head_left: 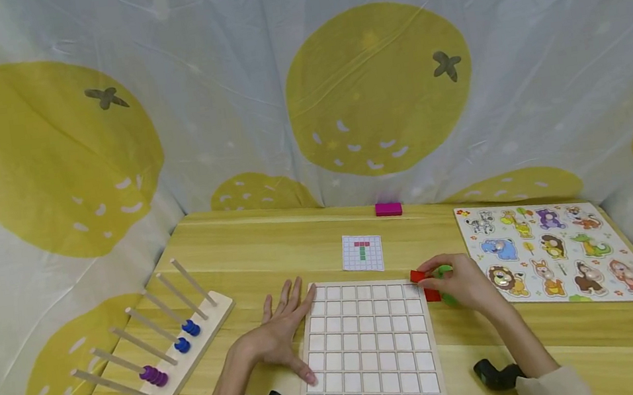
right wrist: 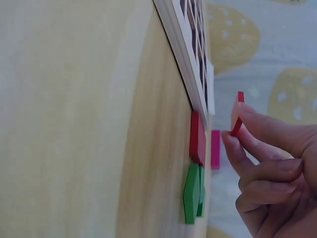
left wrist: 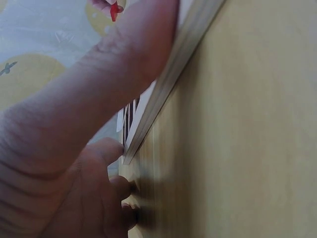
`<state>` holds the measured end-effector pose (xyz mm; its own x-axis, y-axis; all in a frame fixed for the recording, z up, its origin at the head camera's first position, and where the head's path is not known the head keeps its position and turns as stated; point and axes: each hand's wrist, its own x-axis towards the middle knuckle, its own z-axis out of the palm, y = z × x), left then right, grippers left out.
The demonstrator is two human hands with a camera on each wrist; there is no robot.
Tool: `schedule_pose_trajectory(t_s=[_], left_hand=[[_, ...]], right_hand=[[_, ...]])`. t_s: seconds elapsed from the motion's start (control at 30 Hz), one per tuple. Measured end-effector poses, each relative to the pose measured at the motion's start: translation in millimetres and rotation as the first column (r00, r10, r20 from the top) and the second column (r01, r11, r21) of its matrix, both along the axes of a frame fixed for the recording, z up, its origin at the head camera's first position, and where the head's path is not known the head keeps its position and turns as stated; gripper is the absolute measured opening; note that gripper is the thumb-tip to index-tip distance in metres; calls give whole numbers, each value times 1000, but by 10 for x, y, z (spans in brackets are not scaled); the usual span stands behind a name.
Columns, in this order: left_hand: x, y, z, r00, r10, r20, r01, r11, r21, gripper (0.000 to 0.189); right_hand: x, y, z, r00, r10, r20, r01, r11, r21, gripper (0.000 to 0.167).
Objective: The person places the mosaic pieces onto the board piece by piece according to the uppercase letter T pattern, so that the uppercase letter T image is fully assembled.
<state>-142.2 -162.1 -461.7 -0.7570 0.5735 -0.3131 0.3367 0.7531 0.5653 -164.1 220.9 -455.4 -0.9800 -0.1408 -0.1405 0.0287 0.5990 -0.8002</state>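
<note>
A wooden grid board [head_left: 367,351] with white square cells lies flat on the table. My left hand [head_left: 277,333] is spread along its left edge, the thumb on the lower left rim and the fingertips by the upper left corner. Between thumb and fingers my right hand [head_left: 453,279] pinches a red square tile [right wrist: 238,114], held above the table by the board's upper right corner. Beneath that hand, another red tile [right wrist: 197,138] and green tiles [right wrist: 192,193] lie beside the board. Behind the board is a pattern card [head_left: 362,253] showing a red and green T.
On the left stands a wooden peg rack [head_left: 187,354] with blue and purple rings. An animal puzzle board [head_left: 558,252] lies to the right. A magenta block [head_left: 388,209] sits at the back. Black curved pieces [head_left: 496,374] are near each wrist.
</note>
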Motion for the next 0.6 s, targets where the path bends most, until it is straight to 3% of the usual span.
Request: schedule_pose_trajectory(t_s=[0.33,0.6], left_hand=[[3,-2,10,1000,-2,0,2,1000,9,154],[9,5,15,1000,-5,3,5,1000,11,154]], right_hand=[[123,-280,8,996,75,-58,-70,995,72,18],[167,-485,-28,997,78,-17,-77,997,15,18]])
